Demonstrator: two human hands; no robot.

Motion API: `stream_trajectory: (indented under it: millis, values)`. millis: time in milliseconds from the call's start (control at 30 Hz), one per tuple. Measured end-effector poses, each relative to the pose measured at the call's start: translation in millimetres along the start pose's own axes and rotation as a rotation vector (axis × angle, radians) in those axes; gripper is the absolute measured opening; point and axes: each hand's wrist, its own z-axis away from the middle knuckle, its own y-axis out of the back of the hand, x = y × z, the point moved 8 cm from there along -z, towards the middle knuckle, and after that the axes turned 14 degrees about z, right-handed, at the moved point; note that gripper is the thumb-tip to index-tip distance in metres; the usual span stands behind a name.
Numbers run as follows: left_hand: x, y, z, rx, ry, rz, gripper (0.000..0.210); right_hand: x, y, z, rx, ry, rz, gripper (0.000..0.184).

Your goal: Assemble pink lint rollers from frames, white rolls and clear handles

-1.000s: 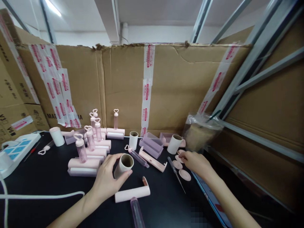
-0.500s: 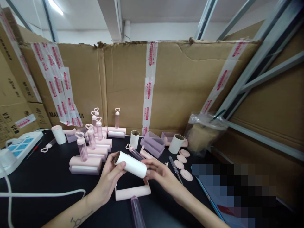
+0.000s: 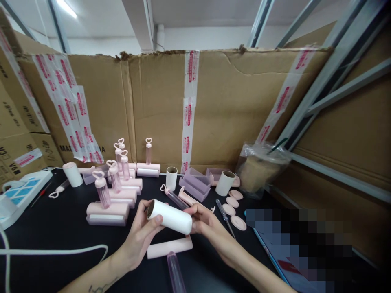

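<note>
While the left hand (image 3: 137, 236) and right hand (image 3: 209, 224) hold the white lint roll (image 3: 172, 219), keep it steady
Fingers (image 3: 196, 210) curl round both ends, near the pink roller frame (image 3: 169, 247); press lightly

Both hands (image 3: 137, 236) (image 3: 211, 228) close together, half curled

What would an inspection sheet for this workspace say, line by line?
Surface: black tabletop, things mostly toward the back.
Work items: white roll, raised and tilted; pink holder below it, clear purple handle on the near side.
Clutter: four pink discs, slim tool, heart-topped pink rollers at left.
Hands: left hand grips the roll; right hand at its right end, fingers partly hidden.
Cables: white cable at left, near the power strip.
Surroundings: cardboard wall behind, metal framing right.
</note>
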Motion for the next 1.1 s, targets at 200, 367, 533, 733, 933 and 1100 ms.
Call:
stream_trajectory:
  millis: [200, 367, 533, 733, 933, 1100]
  values:
    - [0.5, -3.1, 1.4, 0.011, 0.008, -0.016, 0.024, 8.6, 1.0, -4.1, 0.015, 0.007, 0.023, 0.025]
    - [5.2, -1.1, -0.5, 0.006, -0.044, -0.041, 0.027, 0.1, 3.1, -3.6, 0.032, 0.082, 0.052, 0.030]
    - [35.2, 1.6, -14.2, 0.057, -0.225, -0.280, 0.031, -21.5, 37.0, -7.3, 0.182, 0.233, 0.507, 0.017]
    - [77.5, -14.9, -47.9, 0.154, -0.563, -0.700, 0.043, -17.1, 116.8, -21.0, 0.452, 0.145, 1.088, 0.011]
    - [62.8, -4.6, -96.3, 0.343, -0.642, -0.849, 0.050, 10.6, 137.0, -39.4, 0.479, 0.016, 1.450, 0.009]
    - [50.8, 7.0, -120.3, 0.407, -0.613, -1.033, 0.041, 24.1, 126.8, -47.9, 0.427, -0.003, 1.593, 0.013]
